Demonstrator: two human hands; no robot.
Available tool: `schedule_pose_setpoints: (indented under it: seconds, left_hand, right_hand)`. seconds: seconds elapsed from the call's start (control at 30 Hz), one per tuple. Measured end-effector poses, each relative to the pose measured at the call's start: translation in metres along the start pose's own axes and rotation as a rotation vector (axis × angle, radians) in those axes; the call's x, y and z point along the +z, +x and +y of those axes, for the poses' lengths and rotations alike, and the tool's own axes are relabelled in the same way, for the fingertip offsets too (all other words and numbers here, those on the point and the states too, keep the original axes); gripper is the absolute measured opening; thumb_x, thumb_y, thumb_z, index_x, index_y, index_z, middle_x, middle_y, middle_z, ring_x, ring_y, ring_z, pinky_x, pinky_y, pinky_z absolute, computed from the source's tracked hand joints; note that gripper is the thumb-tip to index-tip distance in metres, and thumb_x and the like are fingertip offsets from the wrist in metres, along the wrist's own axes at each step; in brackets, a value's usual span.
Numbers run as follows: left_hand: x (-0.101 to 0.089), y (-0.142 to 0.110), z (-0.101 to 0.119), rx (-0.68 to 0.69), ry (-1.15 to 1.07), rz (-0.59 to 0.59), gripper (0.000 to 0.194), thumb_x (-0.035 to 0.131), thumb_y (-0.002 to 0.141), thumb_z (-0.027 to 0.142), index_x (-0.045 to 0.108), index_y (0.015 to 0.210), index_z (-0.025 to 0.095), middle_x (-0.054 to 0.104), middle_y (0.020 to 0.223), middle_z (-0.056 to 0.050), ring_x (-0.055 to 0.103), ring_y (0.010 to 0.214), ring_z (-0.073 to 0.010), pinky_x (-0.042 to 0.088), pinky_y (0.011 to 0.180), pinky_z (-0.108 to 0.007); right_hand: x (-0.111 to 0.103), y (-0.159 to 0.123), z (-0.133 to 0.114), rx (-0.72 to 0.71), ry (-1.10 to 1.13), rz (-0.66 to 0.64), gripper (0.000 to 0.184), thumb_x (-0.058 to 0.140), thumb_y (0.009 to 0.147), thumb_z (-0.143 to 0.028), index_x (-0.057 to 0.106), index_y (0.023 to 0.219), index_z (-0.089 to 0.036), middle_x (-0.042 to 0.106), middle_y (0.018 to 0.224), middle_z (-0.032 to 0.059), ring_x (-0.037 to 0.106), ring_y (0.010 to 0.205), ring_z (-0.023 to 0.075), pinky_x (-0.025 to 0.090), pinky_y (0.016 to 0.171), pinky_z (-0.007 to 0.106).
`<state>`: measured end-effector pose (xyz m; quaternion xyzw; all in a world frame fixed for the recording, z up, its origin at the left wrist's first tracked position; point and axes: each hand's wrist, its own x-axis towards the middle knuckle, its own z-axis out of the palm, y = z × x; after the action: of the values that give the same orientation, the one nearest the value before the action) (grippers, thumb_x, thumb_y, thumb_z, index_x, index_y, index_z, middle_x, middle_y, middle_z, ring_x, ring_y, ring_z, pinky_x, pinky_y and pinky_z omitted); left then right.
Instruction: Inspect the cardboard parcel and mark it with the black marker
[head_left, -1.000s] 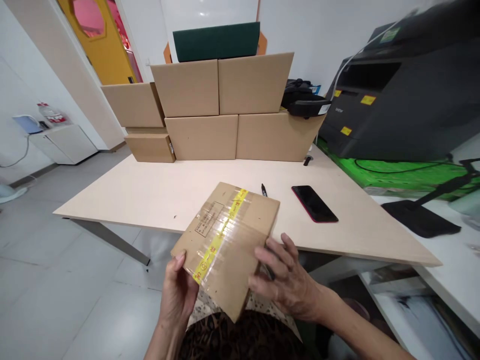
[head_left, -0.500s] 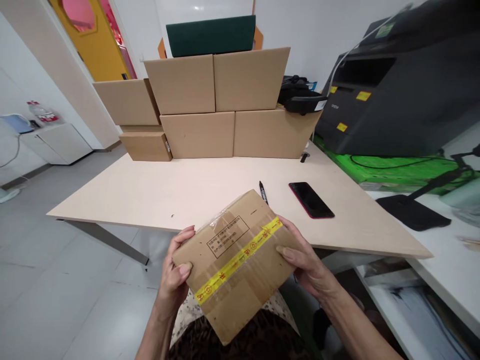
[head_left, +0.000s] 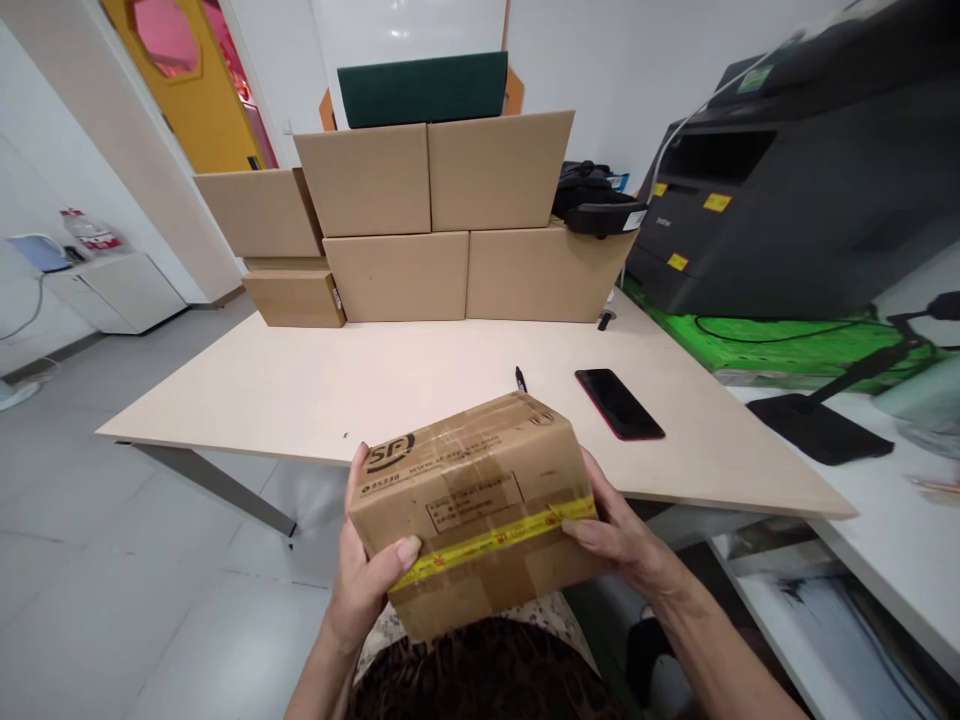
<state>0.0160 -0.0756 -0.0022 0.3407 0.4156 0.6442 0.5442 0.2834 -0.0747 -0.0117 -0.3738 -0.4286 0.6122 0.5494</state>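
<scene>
Between my two hands is a small brown cardboard box, held above my lap at the table's near edge. Yellow printed tape runs across its near face, and a black "SF" mark shows on its top left. My left hand grips the left end, thumb on the near face. The right end is gripped by my right hand, its thumb over the tape. Fingers behind the box are partly hidden. Just beyond the box lies a black marker pen, partly covered by it. To its right rests a phone with a red edge.
Several large cardboard boxes are stacked along the back of the pale table, with a dark green box on top. A black pouch sits at their right. A big dark printer stands at the right.
The box has been tilted and turned in my hands, so its top side with the "SF" print now shows. Its taped face has swung lower and more level. Both hands keep their grip.
</scene>
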Motion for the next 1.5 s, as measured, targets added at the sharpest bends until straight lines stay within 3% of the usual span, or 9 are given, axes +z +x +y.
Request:
schedule_pose_setpoints:
  seconds: [0.17,0.33,0.57,0.7,0.83,1.0,1.2,1.33,1.5]
  left_hand:
    - [-0.011,-0.004,-0.002,0.068,0.036,-0.068,0.129,0.095,0.046,0.036,0.032,0.159,0.029,0.058,0.148,-0.013,0.053,0.134,-0.0447,0.053,0.103,-0.049]
    - [-0.014,-0.002,-0.015,0.017,0.029,-0.049,0.107,0.091,0.061,0.052,0.043,0.154,0.026,0.061,0.145,-0.014,0.049,0.139,-0.0414,0.051,0.106,-0.046]
    - [-0.011,0.015,-0.020,-0.013,-0.159,0.200,0.071,0.067,0.078,0.075,0.064,0.135,0.033,0.065,0.142,-0.004,0.042,0.147,-0.0296,0.040,0.117,-0.037]
    - [-0.011,0.019,-0.019,-0.009,-0.165,0.284,0.076,0.068,0.068,0.083,0.072,0.122,0.030,0.071,0.132,-0.006,0.051,0.139,-0.0306,0.042,0.115,-0.039]
    - [-0.013,0.022,-0.018,0.015,-0.194,0.344,0.066,0.077,0.060,0.077,0.077,0.104,0.027,0.077,0.115,-0.005,0.064,0.122,-0.0293,0.057,0.090,-0.032]
    - [-0.012,0.024,-0.018,0.082,-0.258,0.320,0.043,0.084,0.060,0.054,0.078,0.091,0.024,0.080,0.092,-0.001,0.073,0.096,-0.0229,0.060,0.075,-0.025]
    - [-0.005,0.012,-0.017,0.100,-0.234,0.254,0.032,0.082,0.067,0.043,0.080,0.091,0.021,0.081,0.091,-0.002,0.075,0.089,-0.0215,0.061,0.077,-0.025]
    - [-0.003,-0.009,-0.005,0.112,-0.170,0.239,0.045,0.083,0.068,0.042,0.079,0.109,0.022,0.080,0.102,-0.005,0.075,0.101,-0.0254,0.061,0.085,-0.027]
    - [-0.003,-0.030,0.001,0.267,-0.014,0.138,0.069,0.084,0.074,0.033,0.064,0.139,0.029,0.075,0.127,-0.007,0.071,0.116,-0.0302,0.063,0.089,-0.030]
  right_hand:
    - [-0.003,-0.008,0.004,-0.106,-0.049,-0.044,0.098,0.089,0.063,-0.036,0.048,0.152,-0.030,0.070,0.131,0.0098,0.062,0.125,0.0388,0.052,0.102,0.053]
    - [0.004,-0.017,0.017,-0.352,-0.272,0.062,0.091,0.090,0.065,-0.031,0.053,0.147,-0.037,0.058,0.149,0.0070,0.054,0.135,0.0394,0.048,0.109,0.055]
    - [0.035,-0.017,0.018,-0.642,-0.681,0.023,0.080,0.076,0.088,-0.034,0.036,0.156,-0.044,0.020,0.170,-0.0006,0.021,0.156,0.0361,0.026,0.123,0.061]
    - [0.048,-0.015,0.010,-0.795,-0.897,0.043,0.079,0.067,0.094,-0.028,0.026,0.162,-0.034,0.029,0.164,0.0076,0.027,0.152,0.0341,0.027,0.124,0.061]
    - [0.053,-0.017,-0.001,-0.817,-0.971,0.019,0.076,0.063,0.096,-0.026,0.026,0.162,-0.029,0.033,0.162,0.0104,0.033,0.150,0.0319,0.032,0.124,0.056]
    - [0.052,-0.021,0.005,-0.797,-0.887,0.009,0.069,0.057,0.099,-0.020,0.029,0.160,-0.034,0.025,0.168,0.0050,0.027,0.154,0.0314,0.030,0.124,0.057]
    - [0.046,-0.029,0.008,-0.584,-0.602,0.023,0.056,0.050,0.103,-0.043,0.038,0.157,-0.034,0.026,0.170,0.0043,0.023,0.156,0.0343,0.026,0.124,0.060]
    - [0.049,-0.048,0.009,-0.573,-0.446,0.121,0.064,0.053,0.099,-0.053,0.040,0.157,-0.029,0.033,0.168,0.0052,0.025,0.155,0.0361,0.023,0.126,0.057]
    - [0.047,-0.048,0.027,-0.529,-0.094,0.297,0.061,0.063,0.093,-0.054,0.055,0.147,-0.027,0.055,0.154,0.0070,0.041,0.148,0.0353,0.038,0.120,0.053]
